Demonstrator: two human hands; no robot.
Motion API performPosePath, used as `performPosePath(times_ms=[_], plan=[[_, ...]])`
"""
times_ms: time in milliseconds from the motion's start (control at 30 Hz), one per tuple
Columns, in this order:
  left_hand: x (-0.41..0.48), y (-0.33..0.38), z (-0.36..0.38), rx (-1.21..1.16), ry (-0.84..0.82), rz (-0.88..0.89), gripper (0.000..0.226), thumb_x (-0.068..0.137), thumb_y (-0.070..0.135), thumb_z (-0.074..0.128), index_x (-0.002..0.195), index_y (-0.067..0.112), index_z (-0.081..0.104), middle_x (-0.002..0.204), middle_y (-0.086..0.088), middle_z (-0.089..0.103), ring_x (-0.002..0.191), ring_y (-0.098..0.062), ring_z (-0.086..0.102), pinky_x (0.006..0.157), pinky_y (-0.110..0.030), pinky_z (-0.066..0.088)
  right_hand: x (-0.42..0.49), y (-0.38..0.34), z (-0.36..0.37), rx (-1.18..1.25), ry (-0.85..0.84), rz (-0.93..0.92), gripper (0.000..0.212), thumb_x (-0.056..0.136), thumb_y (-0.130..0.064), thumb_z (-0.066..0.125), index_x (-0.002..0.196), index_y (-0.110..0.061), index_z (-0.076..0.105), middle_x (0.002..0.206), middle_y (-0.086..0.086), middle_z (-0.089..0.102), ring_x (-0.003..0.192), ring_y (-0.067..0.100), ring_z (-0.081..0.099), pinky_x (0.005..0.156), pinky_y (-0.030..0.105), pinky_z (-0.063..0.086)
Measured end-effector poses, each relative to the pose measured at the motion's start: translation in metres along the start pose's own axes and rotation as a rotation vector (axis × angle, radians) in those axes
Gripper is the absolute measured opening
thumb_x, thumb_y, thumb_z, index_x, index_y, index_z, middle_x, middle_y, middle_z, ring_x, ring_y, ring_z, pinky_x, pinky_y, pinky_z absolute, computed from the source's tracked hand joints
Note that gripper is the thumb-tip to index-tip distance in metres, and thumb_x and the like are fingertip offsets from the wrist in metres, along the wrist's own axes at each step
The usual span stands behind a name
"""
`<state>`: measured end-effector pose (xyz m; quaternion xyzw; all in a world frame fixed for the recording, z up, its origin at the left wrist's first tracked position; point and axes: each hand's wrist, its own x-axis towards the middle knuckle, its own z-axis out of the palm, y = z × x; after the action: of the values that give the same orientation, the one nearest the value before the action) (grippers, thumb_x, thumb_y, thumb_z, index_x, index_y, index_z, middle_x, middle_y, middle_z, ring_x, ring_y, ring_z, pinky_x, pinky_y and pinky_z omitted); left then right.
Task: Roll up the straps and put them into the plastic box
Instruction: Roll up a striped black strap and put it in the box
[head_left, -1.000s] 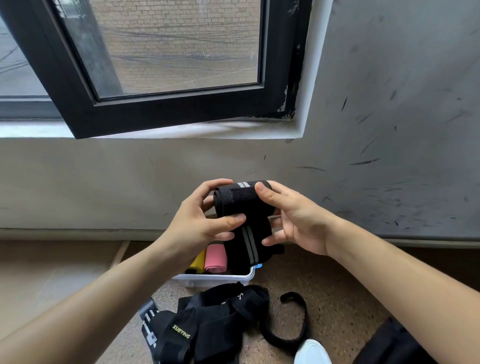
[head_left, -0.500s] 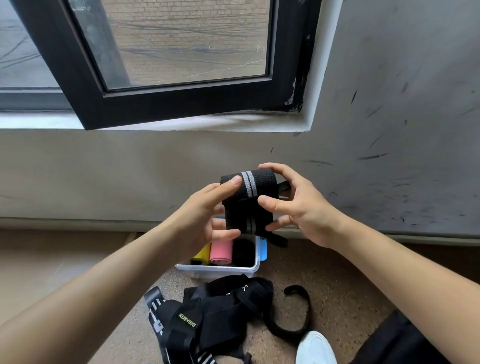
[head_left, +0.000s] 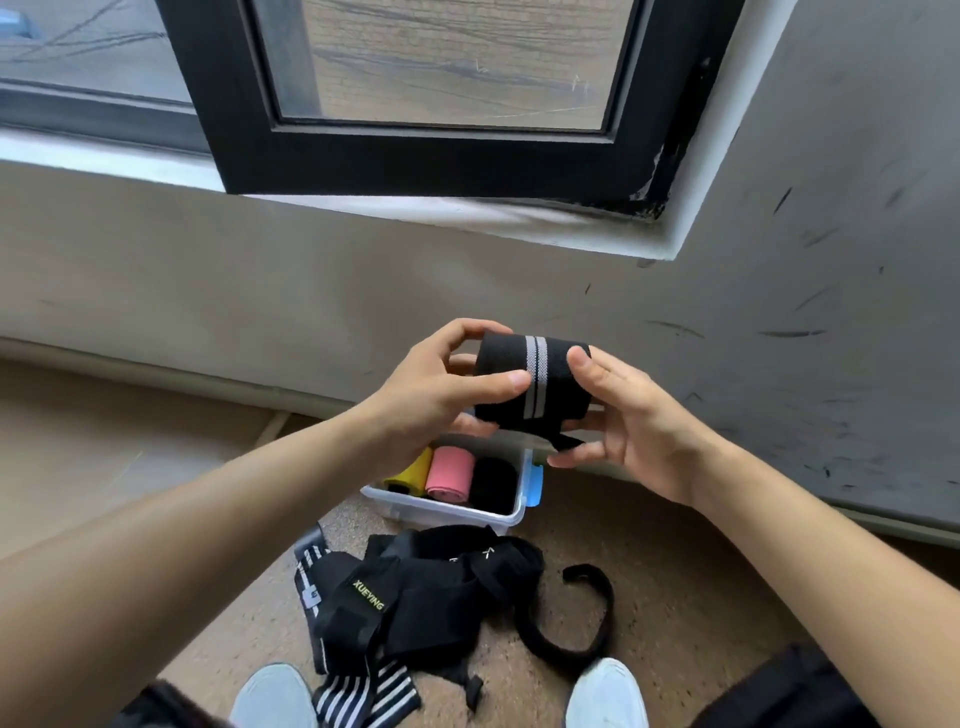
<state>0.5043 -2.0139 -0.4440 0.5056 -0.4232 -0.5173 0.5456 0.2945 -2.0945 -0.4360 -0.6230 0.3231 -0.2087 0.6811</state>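
A black strap roll (head_left: 550, 384) with two grey stripes is held in the air above the plastic box (head_left: 447, 512). My left hand (head_left: 441, 389) grips its left end, thumb across the front. My right hand (head_left: 623, 415) pinches its right end, and a short black tail hangs below the roll. The clear box on the floor holds a yellow roll (head_left: 410, 475), a pink roll (head_left: 451, 475) and a black roll (head_left: 493, 483). A pile of loose black straps (head_left: 415, 597) lies on the floor in front of the box.
A curved black strap loop (head_left: 576, 629) lies right of the pile. My two light shoes (head_left: 605, 696) sit at the bottom edge. The wall and an open black window frame (head_left: 415, 166) rise just behind the box.
The hanging length of strap has been wound up onto the roll, leaving only a short tail. The roll has turned so its stripes face me, and the view has tilted down.
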Motion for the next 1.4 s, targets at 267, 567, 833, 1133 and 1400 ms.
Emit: performPosePath(times_ms=[267, 567, 833, 1133, 1400], plan=[[0.002, -0.022, -0.009, 0.236, -0.033, 0.116, 0.051, 0.084, 0.008, 0.083, 0.124, 0.025, 0.057, 0.124, -0.01, 0.067, 0.087, -0.018, 0.072, 0.059, -0.028, 0.055, 0.012, 0.012, -0.009, -0.157, -0.08, 0.105, 0.044, 0.083, -0.054, 0.076, 0.122, -0.035, 0.069, 0.101, 0.002, 0.075, 0.089, 0.029, 0.075, 0.058, 0.031, 0.061], [0.034, -0.043, -0.036, 0.413, -0.203, -0.195, 0.046, 0.081, 0.038, 0.077, 0.122, 0.02, 0.068, 0.111, -0.008, 0.073, 0.1, -0.015, 0.07, 0.09, -0.033, 0.055, 0.045, 0.051, -0.005, -0.238, -0.114, 0.145, 0.042, 0.084, -0.026, 0.081, 0.125, -0.027, 0.068, 0.117, 0.008, 0.073, 0.101, 0.016, 0.07, 0.066, 0.03, 0.056], [0.067, -0.084, -0.083, 0.476, -0.165, -0.295, 0.063, 0.064, 0.024, 0.087, 0.122, 0.022, 0.065, 0.118, -0.01, 0.071, 0.104, -0.027, 0.072, 0.088, -0.038, 0.061, 0.111, 0.091, 0.001, -0.422, -0.125, 0.084, 0.059, 0.071, -0.034, 0.09, 0.123, -0.03, 0.064, 0.115, 0.01, 0.071, 0.108, 0.024, 0.07, 0.1, 0.046, 0.056], [0.091, -0.156, -0.136, 0.443, -0.032, -0.303, 0.06, 0.055, 0.023, 0.089, 0.112, 0.023, 0.069, 0.116, -0.006, 0.069, 0.098, -0.017, 0.066, 0.083, -0.028, 0.055, 0.179, 0.154, 0.013, -0.508, -0.13, 0.001, 0.065, 0.062, -0.056, 0.084, 0.116, -0.028, 0.061, 0.107, 0.002, 0.071, 0.1, 0.019, 0.068, 0.093, 0.038, 0.055], [0.114, -0.214, -0.162, 0.406, -0.01, -0.307, 0.068, 0.055, 0.026, 0.09, 0.121, 0.027, 0.072, 0.117, -0.01, 0.074, 0.111, -0.028, 0.068, 0.095, -0.036, 0.058, 0.225, 0.208, 0.013, -0.532, -0.18, 0.033, 0.054, 0.071, -0.031, 0.092, 0.114, -0.026, 0.059, 0.111, -0.004, 0.066, 0.103, 0.015, 0.065, 0.088, 0.03, 0.053]])
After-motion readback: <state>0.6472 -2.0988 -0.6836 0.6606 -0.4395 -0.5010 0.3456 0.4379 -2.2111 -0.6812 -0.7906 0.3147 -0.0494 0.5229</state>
